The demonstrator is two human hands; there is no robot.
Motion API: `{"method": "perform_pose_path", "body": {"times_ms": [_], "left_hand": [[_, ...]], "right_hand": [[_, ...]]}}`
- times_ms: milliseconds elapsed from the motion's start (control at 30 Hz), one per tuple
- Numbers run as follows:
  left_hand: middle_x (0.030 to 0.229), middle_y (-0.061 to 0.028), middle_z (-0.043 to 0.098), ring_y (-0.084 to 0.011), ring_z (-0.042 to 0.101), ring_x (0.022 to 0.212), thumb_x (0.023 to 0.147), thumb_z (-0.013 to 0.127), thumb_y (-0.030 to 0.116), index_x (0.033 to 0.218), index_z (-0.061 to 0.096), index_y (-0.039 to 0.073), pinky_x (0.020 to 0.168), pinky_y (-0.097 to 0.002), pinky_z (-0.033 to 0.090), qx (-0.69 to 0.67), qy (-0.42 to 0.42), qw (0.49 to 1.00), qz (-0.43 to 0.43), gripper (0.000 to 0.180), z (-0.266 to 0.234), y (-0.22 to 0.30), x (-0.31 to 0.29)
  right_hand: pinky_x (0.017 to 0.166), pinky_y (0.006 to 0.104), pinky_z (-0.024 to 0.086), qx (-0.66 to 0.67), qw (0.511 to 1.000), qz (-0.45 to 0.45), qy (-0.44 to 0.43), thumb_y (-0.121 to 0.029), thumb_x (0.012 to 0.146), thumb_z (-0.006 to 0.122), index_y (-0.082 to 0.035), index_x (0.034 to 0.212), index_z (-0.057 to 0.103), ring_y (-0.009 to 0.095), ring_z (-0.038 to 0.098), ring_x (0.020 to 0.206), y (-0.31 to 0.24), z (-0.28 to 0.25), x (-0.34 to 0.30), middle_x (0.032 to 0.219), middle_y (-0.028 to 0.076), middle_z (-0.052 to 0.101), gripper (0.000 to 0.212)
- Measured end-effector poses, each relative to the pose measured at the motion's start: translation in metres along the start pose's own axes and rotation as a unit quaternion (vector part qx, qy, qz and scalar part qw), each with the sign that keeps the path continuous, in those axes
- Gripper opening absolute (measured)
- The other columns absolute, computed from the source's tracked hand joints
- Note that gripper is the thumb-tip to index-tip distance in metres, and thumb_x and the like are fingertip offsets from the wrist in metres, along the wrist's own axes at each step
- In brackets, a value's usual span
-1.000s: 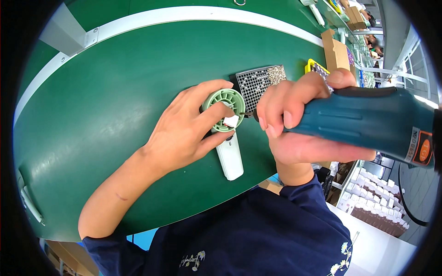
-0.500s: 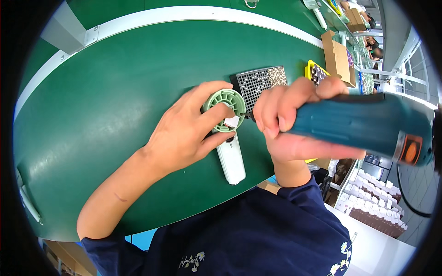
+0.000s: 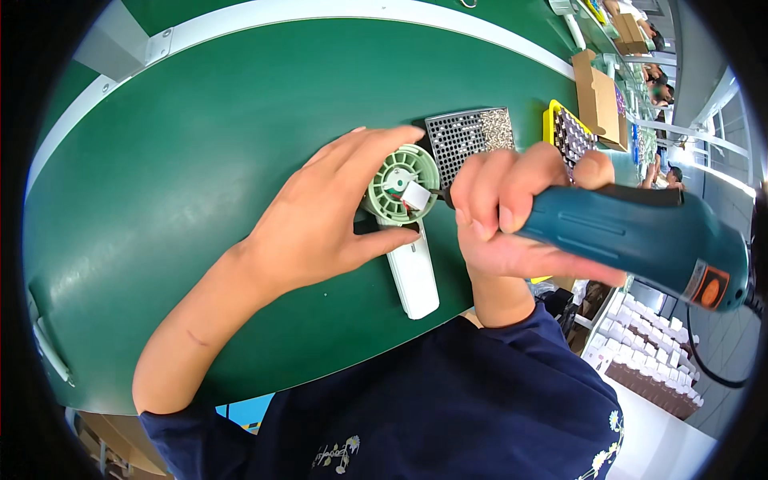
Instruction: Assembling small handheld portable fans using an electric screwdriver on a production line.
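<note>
My left hand (image 3: pixel 308 212) is wrapped round the pale green round head of a handheld fan (image 3: pixel 382 210), thumb on the near side and fingers on the far side. Inside the ribbed head sit a small white block (image 3: pixel 415 195) and thin red and dark wires. The fan's white handle (image 3: pixel 414 276) points toward me over the table. My right hand (image 3: pixel 512 212) grips a teal electric screwdriver (image 3: pixel 624 232), held almost level. Its dark bit reaches the right side of the fan head; whether it touches a screw I cannot make out.
Just beyond the fan lies a black perforated tray (image 3: pixel 456 148) with small silver screws. Farther right are a yellow tray (image 3: pixel 550 128) of dark parts and an open cardboard box (image 3: pixel 596 100). A white rail (image 3: pixel 384 11) curves along the green table's far side. White boxes (image 3: pixel 640 344) stand lower right.
My left index finger has lifted from the white block inside the fan head to the outer rim. The fan has shifted slightly right, and the screwdriver's rear end has dipped a little.
</note>
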State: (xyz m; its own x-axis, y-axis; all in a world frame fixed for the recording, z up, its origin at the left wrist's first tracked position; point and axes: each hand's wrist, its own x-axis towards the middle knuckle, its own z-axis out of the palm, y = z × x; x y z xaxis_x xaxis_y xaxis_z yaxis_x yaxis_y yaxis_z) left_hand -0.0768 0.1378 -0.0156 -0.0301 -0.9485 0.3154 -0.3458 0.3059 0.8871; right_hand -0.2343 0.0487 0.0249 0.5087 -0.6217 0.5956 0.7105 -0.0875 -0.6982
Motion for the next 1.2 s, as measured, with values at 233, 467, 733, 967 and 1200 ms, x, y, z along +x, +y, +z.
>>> {"method": "perform_pose_path", "body": {"times_ms": [233, 467, 733, 967, 1200], "left_hand": [[0.122, -0.0132, 0.061, -0.0342, 0.06, 0.111, 0.065, 0.083, 0.009, 0.133, 0.049, 0.01, 0.101, -0.0406, 0.046, -0.023, -0.024, 0.999, -0.036, 0.076, -0.004, 0.004, 0.003], [0.117, -0.0137, 0.062, -0.035, 0.059, 0.108, 0.072, 0.08, 0.019, 0.13, 0.048, 0.008, 0.112, -0.0484, 0.035, 0.034, -0.032, 0.999, -0.011, 0.067, -0.006, 0.005, 0.0], [0.126, -0.0133, 0.059, -0.0318, 0.059, 0.113, 0.072, 0.08, 0.016, 0.131, 0.047, 0.005, 0.108, -0.0447, 0.038, 0.052, -0.012, 0.997, -0.054, 0.069, -0.006, 0.006, 0.008], [0.125, -0.009, 0.059, -0.0358, 0.056, 0.113, 0.071, 0.081, 0.02, 0.13, 0.047, 0.006, 0.109, -0.047, 0.038, 0.01, 0.021, 0.998, -0.064, 0.069, -0.003, -0.002, 0.008], [0.124, -0.0089, 0.06, -0.0354, 0.057, 0.11, 0.071, 0.082, 0.022, 0.128, 0.048, 0.006, 0.107, -0.0467, 0.039, 0.014, 0.028, 0.997, -0.065, 0.068, -0.002, -0.004, 0.008]], "right_hand": [[0.043, 0.0286, 0.037, -0.08, 0.995, 0.051, 0.0, -0.087, 0.07, 0.048, -0.02, 0.115, 0.042, 0.016, 0.046, 0.049, -0.008, 0.005, 0.003, 0.072, 0.003, 0.049, 0.081], [0.045, 0.0278, 0.047, -0.025, 0.999, -0.02, 0.039, -0.086, 0.07, 0.047, -0.01, 0.115, 0.049, 0.013, 0.05, 0.046, -0.017, 0.0, 0.008, 0.068, 0.003, 0.053, 0.089], [0.037, 0.0306, 0.042, -0.069, 0.98, -0.023, 0.184, -0.095, 0.068, 0.023, -0.014, 0.125, 0.04, 0.017, 0.045, 0.04, -0.007, -0.046, 0.019, 0.065, 0.005, 0.049, 0.101], [0.036, 0.0273, 0.037, -0.113, 0.976, -0.048, 0.178, -0.094, 0.071, 0.027, -0.017, 0.124, 0.044, 0.013, 0.043, 0.04, -0.001, -0.044, 0.02, 0.066, 0.002, 0.048, 0.095], [0.036, 0.027, 0.038, -0.119, 0.973, -0.02, 0.196, -0.094, 0.072, 0.026, -0.015, 0.122, 0.043, 0.012, 0.042, 0.04, 0.006, -0.044, 0.018, 0.063, 0.002, 0.046, 0.095]]}}
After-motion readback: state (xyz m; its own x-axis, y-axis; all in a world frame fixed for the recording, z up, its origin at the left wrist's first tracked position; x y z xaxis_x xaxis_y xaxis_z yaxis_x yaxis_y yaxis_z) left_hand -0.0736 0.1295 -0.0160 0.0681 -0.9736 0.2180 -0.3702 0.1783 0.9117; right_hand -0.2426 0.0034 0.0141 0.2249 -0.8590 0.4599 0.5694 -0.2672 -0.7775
